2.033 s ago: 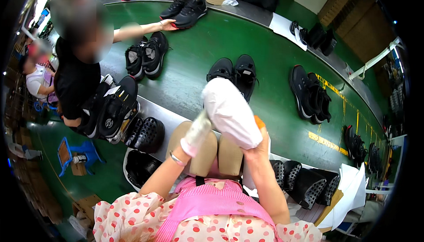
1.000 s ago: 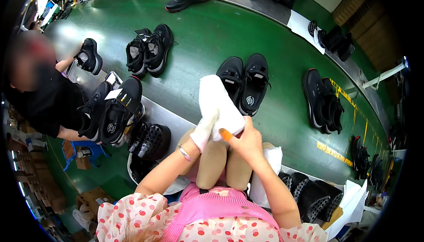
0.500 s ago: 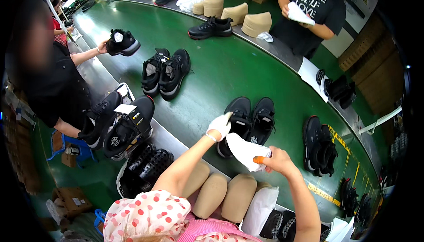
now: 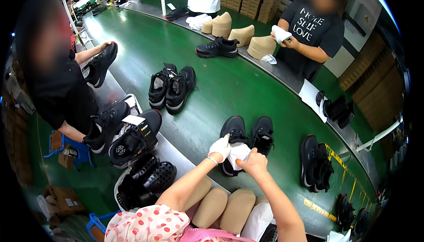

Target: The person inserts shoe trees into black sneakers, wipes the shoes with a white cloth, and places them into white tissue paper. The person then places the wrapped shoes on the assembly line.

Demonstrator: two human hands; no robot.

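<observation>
A pair of black shoes stands on the green belt before me, toes away. In my right hand (image 4: 252,161), with an orange cover on the thumb, is a wad of white paper (image 4: 239,152). The paper sits at the opening of the left black shoe (image 4: 234,126) of the pair, partly inside it as far as I can see. My left hand (image 4: 220,148), in a white glove, is closed on that shoe near its tongue; the fingertips are partly hidden. The right black shoe (image 4: 263,132) stands beside it, untouched.
Beige moulded forms (image 4: 211,206) and white paper (image 4: 258,221) lie close to my body. Black shoe pairs stand left (image 4: 171,89) and right (image 4: 316,162) on the green belt (image 4: 212,92). A co-worker at left (image 4: 57,83) handles shoes; another across (image 4: 309,30) holds white paper.
My right hand has brought the white paper left and onto the shoe opening, beside my left hand. The left co-worker has drawn a shoe back and tilted it. The view has shifted slightly.
</observation>
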